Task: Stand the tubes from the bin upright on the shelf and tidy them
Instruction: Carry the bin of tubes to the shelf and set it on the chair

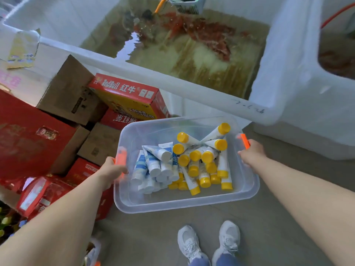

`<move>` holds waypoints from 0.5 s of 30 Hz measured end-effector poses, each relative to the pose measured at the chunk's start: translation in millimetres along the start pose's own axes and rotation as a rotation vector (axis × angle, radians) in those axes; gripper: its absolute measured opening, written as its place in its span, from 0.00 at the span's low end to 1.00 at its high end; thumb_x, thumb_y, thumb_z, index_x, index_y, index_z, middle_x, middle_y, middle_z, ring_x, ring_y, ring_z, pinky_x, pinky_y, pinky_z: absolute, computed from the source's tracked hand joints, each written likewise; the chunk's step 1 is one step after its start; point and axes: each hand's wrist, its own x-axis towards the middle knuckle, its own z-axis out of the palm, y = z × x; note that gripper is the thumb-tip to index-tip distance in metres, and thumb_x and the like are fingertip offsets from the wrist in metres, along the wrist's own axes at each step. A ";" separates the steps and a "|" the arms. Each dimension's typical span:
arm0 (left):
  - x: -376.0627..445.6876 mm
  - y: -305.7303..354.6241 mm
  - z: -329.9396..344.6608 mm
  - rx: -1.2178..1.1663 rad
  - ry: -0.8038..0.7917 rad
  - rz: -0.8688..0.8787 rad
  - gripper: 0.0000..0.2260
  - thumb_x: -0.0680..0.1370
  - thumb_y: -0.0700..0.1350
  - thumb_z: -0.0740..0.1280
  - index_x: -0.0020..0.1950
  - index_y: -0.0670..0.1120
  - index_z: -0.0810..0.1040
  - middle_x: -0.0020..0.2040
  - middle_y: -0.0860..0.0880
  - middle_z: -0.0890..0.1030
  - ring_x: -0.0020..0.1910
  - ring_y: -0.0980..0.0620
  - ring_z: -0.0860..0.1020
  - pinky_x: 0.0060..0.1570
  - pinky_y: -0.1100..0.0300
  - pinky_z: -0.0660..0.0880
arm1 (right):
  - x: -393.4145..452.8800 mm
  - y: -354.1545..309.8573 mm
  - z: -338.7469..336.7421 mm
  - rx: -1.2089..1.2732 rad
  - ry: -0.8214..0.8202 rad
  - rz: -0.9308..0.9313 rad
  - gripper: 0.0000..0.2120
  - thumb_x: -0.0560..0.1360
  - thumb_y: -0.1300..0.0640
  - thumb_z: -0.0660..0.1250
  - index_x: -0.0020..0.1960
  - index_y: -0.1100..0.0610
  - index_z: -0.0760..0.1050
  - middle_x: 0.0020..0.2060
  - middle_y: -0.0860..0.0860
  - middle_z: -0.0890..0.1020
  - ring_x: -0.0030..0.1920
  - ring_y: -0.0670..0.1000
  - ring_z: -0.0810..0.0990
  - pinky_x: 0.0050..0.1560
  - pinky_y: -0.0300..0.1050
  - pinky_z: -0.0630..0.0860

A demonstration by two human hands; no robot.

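We carry the clear plastic bin with both hands, up off the floor and above our white shoes. Our left hand curls its fingers round the orange handle on the bin's left edge. Our right hand grips the orange handle on the right edge. The tubes lie in a jumble on the bin's bottom, none standing. The yellow-capped tubes fill the right side and the white-capped tubes the left. We count about fifteen yellow caps and about eight white ones, but they are piled up, so we cannot be sure. We think each tube is light and a bit squashy, with a smooth skin that may slip. The cap is hard and flat, so we would pinch a tube near its cap and stand it on the cap. We cannot see the shelf. Beside us are stacked cartons and a white tank of water.
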 end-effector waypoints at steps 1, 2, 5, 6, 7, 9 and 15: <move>-3.5 7.2 7.7 0.018 -0.009 0.016 0.20 0.72 0.34 0.67 0.60 0.43 0.63 0.57 0.40 0.72 0.53 0.41 0.74 0.46 0.48 0.75 | 1.2 11.5 -7.1 0.019 0.012 0.021 0.06 0.73 0.59 0.66 0.49 0.57 0.72 0.43 0.58 0.77 0.47 0.62 0.80 0.50 0.57 0.80; -7.3 14.2 15.8 0.031 -0.019 0.027 0.21 0.72 0.34 0.67 0.60 0.43 0.64 0.57 0.40 0.72 0.53 0.41 0.74 0.45 0.49 0.75 | 0.5 21.6 -15.4 0.032 0.024 0.041 0.05 0.73 0.58 0.66 0.47 0.56 0.72 0.43 0.58 0.78 0.46 0.62 0.80 0.49 0.58 0.80; -20.9 34.4 46.5 0.074 -0.056 0.066 0.21 0.72 0.34 0.67 0.60 0.43 0.63 0.55 0.41 0.72 0.50 0.43 0.75 0.41 0.50 0.75 | -1.7 57.4 -41.7 0.069 0.064 0.089 0.07 0.74 0.53 0.65 0.45 0.55 0.71 0.41 0.58 0.78 0.44 0.62 0.81 0.48 0.58 0.80; -25.6 40.9 57.7 0.080 -0.069 0.075 0.20 0.72 0.34 0.67 0.59 0.43 0.63 0.54 0.41 0.72 0.48 0.43 0.75 0.41 0.50 0.76 | -3.6 69.3 -52.0 0.077 0.079 0.108 0.06 0.74 0.53 0.65 0.45 0.55 0.71 0.41 0.58 0.78 0.44 0.62 0.81 0.48 0.58 0.80; -31.3 47.6 69.5 0.087 -0.087 0.086 0.19 0.72 0.34 0.67 0.59 0.42 0.63 0.53 0.41 0.72 0.47 0.42 0.75 0.42 0.48 0.77 | -4.9 82.8 -62.4 0.070 0.094 0.129 0.05 0.73 0.56 0.66 0.45 0.55 0.71 0.41 0.58 0.78 0.44 0.62 0.81 0.48 0.57 0.80; -44.9 62.0 94.9 0.097 -0.120 0.118 0.19 0.72 0.33 0.66 0.58 0.41 0.63 0.51 0.41 0.72 0.48 0.40 0.75 0.46 0.46 0.76 | -7.7 108.9 -84.3 0.055 0.118 0.178 0.05 0.72 0.60 0.66 0.47 0.56 0.72 0.42 0.57 0.78 0.44 0.61 0.80 0.49 0.56 0.80; -105.5 112.6 179.2 0.219 -0.193 0.207 0.18 0.72 0.32 0.65 0.59 0.40 0.64 0.47 0.43 0.73 0.42 0.45 0.75 0.38 0.53 0.74 | -21.7 197.3 -154.8 0.087 0.152 0.301 0.06 0.73 0.59 0.65 0.49 0.57 0.71 0.43 0.57 0.78 0.45 0.61 0.80 0.49 0.52 0.79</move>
